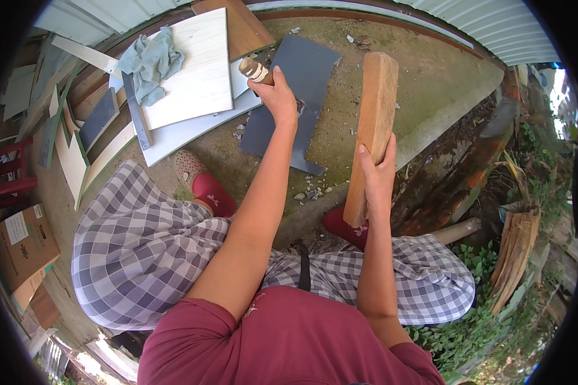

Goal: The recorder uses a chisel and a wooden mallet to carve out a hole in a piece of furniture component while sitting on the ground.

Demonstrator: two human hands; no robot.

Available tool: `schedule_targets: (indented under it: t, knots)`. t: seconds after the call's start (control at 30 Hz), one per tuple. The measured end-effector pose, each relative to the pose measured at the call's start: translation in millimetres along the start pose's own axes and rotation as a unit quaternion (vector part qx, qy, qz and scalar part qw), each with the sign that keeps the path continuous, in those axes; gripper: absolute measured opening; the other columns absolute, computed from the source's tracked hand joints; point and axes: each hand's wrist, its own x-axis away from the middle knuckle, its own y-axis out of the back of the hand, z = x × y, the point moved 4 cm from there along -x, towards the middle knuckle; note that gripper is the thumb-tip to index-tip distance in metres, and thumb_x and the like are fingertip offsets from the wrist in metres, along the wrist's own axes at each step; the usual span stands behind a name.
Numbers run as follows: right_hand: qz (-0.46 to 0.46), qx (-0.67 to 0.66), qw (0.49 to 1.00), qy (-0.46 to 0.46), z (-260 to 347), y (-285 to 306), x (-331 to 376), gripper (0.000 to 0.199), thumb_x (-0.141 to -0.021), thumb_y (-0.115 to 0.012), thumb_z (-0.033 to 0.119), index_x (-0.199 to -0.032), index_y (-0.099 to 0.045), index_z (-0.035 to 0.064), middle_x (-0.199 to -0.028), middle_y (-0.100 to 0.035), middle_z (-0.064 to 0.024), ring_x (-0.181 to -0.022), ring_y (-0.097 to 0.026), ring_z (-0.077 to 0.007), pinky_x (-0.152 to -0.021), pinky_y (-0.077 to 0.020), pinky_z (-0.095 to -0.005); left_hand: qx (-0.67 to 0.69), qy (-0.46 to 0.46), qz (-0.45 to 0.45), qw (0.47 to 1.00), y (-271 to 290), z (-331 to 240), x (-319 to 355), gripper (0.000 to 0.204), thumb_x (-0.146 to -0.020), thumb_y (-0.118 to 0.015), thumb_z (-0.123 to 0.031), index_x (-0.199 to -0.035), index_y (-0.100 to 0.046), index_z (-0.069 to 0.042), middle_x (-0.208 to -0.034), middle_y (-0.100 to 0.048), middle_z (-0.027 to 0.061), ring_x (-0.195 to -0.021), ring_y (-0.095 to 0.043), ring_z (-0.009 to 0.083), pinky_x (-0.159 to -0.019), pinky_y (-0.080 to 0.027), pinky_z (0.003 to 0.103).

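My left hand (278, 96) is wrapped round a tool with a wooden handle (253, 69), a pale band near its end. Most of the tool is hidden by the hand, so its kind cannot be made out. Below it a dark grey board (276, 131) lies on the concrete, with a damaged spot (300, 106) close to the hand. My right hand (379, 176) grips a thick wooden block (376, 96) by its lower part. The block stands lengthwise away from me, apart from the left hand and to the right of the board.
A blue-grey cloth (153, 64) rests on white boards (202, 83) at the far left. Offcuts (74, 147), a red plastic stool (11, 170) and a cardboard box (24, 244) stand left. Pale chips (313, 192) litter the concrete. Split wood (515, 250) and plants (481, 273) are right.
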Motion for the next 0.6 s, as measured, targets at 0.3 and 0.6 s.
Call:
schedule_targets:
  t: [0.3, 0.6]
  knots:
    - [-0.003, 0.033, 0.999, 0.006, -5.4, 0.2, 3.2, 0.081, -0.079, -0.066, 0.029, -0.144, -0.025, 0.0028, -0.129, -0.05, -0.023, -0.116, -0.052, -0.0292, -0.097, -0.04, -0.0361, -0.03, -0.031, -0.031, 0.999, 2.1, -9.9, 6.8, 0.053, -0.09, -0.057, -0.01, -0.13, -0.025, 0.005, -0.124, -0.042, 0.0221, -0.112, -0.047, 0.0291, -0.097, -0.037, 0.04]
    - [0.014, 0.063, 0.998, 0.016, 7.0, 1.3, 6.0, 0.081, -0.078, -0.066, 0.029, -0.144, -0.026, 0.0036, -0.128, -0.051, -0.0225, -0.115, -0.054, -0.0309, -0.096, -0.0411, -0.0374, -0.033, -0.05, -0.055, 0.997, 6.8, -10.1, 8.9, 0.052, -0.089, -0.059, -0.012, -0.128, -0.028, 0.005, -0.12, -0.044, 0.023, -0.109, -0.049, 0.0309, -0.095, -0.038, 0.041]
